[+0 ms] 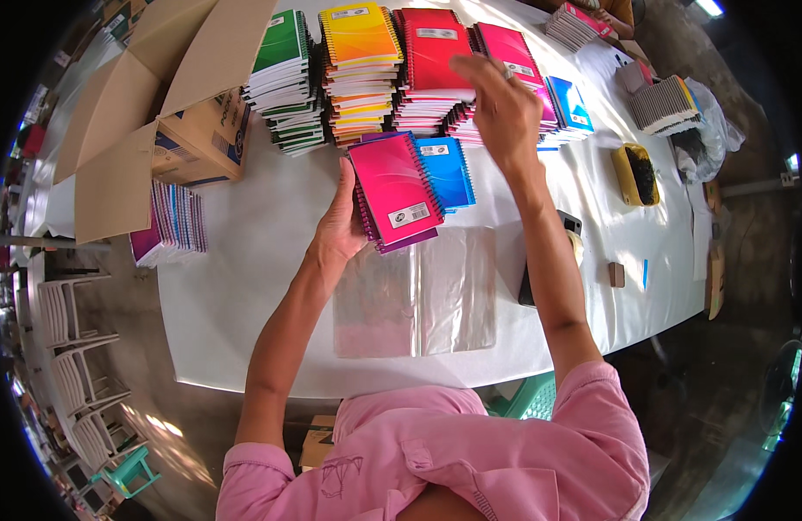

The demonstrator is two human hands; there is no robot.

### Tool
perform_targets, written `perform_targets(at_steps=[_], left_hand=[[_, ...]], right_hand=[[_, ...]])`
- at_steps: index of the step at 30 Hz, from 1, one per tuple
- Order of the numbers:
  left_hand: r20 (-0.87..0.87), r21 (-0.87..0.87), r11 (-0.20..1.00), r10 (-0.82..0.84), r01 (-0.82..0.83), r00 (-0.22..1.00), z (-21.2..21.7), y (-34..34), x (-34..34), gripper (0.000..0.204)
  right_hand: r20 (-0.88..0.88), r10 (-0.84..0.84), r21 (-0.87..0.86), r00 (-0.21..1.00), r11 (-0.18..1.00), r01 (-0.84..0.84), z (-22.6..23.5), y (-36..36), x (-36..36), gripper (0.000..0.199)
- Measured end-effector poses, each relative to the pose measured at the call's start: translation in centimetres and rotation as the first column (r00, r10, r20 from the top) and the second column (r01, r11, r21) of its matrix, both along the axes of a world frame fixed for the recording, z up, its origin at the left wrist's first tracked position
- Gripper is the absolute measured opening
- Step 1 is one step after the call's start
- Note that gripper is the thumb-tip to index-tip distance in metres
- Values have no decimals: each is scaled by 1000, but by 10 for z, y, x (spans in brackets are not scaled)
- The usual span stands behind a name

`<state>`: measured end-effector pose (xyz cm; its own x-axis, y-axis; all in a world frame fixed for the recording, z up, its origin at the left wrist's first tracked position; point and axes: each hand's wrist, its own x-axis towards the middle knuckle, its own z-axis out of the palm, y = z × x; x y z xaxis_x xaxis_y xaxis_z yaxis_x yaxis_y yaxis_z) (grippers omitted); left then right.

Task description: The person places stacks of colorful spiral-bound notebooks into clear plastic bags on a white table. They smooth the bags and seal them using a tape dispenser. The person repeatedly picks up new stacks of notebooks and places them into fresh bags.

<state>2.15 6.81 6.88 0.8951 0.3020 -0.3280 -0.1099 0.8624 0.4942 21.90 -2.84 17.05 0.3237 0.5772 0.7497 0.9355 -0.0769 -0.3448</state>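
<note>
My left hand point(342, 217) is closed on the left edge of a small pack of spiral notebooks, with a pink notebook point(396, 191) on top and a purple one point(409, 243) showing beneath. A blue notebook point(444, 169) juts out to the right behind the pink one; whether it belongs to the held pack I cannot tell. Over the right edge of the red notebook stack point(435, 56) is my right hand point(508, 108), slightly blurred, its fingers half bent and apart with nothing visible in them. Below the pack, a clear plastic sheet or bag point(414, 300) lies flat on the table.
Stacks of green point(283, 87), yellow point(359, 69), pink point(514, 56) and blue point(570, 104) notebooks line the back. An open cardboard box point(118, 174) stands left, by purple notebooks point(171, 226). Right lie a yellow container point(637, 174) and a small brown block point(617, 275). Another person sits far right.
</note>
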Motion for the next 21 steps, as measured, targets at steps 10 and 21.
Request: perform_targets(at_steps=[10, 21], left_hand=[[29, -26, 1000, 0, 1, 1000, -21, 11, 28, 70], [149, -125, 991, 66, -48, 987, -19, 23, -25, 67]], right_hand=[[399, -110, -248, 910, 943, 222, -54, 22, 34, 65], [2, 527, -383, 850, 786, -486, -28, -2, -68, 62]])
